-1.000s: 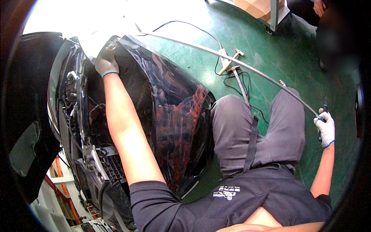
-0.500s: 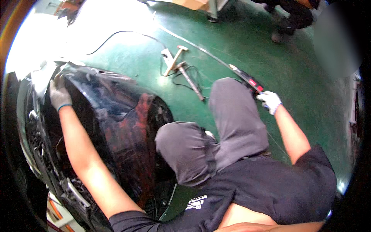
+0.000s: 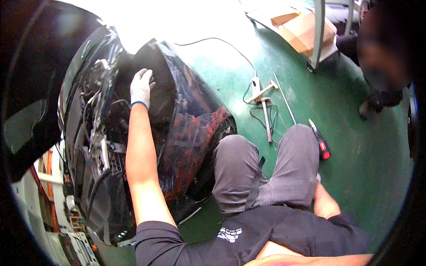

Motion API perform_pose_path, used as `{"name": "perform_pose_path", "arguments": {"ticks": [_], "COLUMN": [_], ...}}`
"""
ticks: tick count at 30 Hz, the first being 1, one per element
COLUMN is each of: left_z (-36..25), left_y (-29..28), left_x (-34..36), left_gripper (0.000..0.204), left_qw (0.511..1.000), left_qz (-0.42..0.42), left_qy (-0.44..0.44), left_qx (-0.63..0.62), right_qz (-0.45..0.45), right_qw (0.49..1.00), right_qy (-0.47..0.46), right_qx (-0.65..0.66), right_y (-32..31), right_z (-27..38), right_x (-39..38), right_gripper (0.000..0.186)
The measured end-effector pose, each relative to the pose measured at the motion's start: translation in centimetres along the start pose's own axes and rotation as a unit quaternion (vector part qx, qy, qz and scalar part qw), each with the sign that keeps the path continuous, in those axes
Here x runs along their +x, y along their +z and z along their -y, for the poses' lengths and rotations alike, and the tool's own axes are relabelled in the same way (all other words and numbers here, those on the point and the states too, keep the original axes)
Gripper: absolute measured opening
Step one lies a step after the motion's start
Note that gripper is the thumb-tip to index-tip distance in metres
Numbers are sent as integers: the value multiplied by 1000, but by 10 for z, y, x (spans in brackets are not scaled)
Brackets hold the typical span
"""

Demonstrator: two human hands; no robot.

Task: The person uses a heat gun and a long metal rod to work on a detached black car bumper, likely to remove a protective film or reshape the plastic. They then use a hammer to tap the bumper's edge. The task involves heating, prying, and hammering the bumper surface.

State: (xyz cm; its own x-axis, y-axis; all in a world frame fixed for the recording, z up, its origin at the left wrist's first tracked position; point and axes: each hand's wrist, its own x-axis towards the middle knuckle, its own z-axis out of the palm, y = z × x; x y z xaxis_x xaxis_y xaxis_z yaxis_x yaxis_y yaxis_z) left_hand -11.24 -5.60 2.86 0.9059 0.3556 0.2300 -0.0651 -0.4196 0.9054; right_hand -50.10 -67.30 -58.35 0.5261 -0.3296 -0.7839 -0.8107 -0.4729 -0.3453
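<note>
My left hand (image 3: pixel 142 88), in a pale knitted glove with a blue cuff, is over the dark area beside the glossy black body panel (image 3: pixel 195 146) of a car. Its fingers are loosely stretched and slightly apart, holding nothing; whether they touch the surface is unclear. Reddish streaks mark the panel. My right hand (image 3: pixel 318 177) is almost wholly hidden behind my right thigh, with only a bit of glove showing. On the floor by my right knee lies a black-and-red handheld tool (image 3: pixel 320 139) with a narrow metal tip.
A thin rod (image 3: pixel 285 98), a white power strip (image 3: pixel 255 83) with a black cable and a hammer-like tool (image 3: pixel 267 119) lie ahead on the green floor. Farther right, a wheeled rack (image 3: pixel 317 35) bears a cardboard box (image 3: pixel 306 33), with another person beside it. A dark raised panel (image 3: pixel 35 88) looms left.
My right hand has released the black-and-red tool, now on the floor, and drawn back behind my thigh. My left hand has come off the panel's far edge. The view has shifted left.
</note>
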Motion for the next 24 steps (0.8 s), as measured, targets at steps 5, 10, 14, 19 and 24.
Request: {"name": "perform_pose_path", "arguments": {"ticks": [5, 10, 14, 19, 24], "left_z": [-62, -107, -75, -82, -88], "left_y": [-52, -118, -188, -139, -156], "left_x": [24, 92, 133, 102, 84], "left_gripper": [29, 57, 88, 109, 104], "left_qw": [889, 861, 806, 791, 781], "left_qz": [-329, -264, -9, 47, 3], "left_qy": [200, -21, -19, -9, -58], "left_qx": [247, 433, 591, 610, 622], "right_qz": [39, 93, 202, -62, -22], "right_qw": [997, 988, 962, 989, 1000], "right_qy": [8, 9, 18, 24, 1], "right_qx": [-70, -123, -183, -133, 10], "right_y": [-38, -67, -91, -142, -200], "right_z": [19, 43, 67, 134, 237], "right_x": [-27, -42, -52, -96, -158], "right_gripper": [50, 50, 51, 49, 24]}}
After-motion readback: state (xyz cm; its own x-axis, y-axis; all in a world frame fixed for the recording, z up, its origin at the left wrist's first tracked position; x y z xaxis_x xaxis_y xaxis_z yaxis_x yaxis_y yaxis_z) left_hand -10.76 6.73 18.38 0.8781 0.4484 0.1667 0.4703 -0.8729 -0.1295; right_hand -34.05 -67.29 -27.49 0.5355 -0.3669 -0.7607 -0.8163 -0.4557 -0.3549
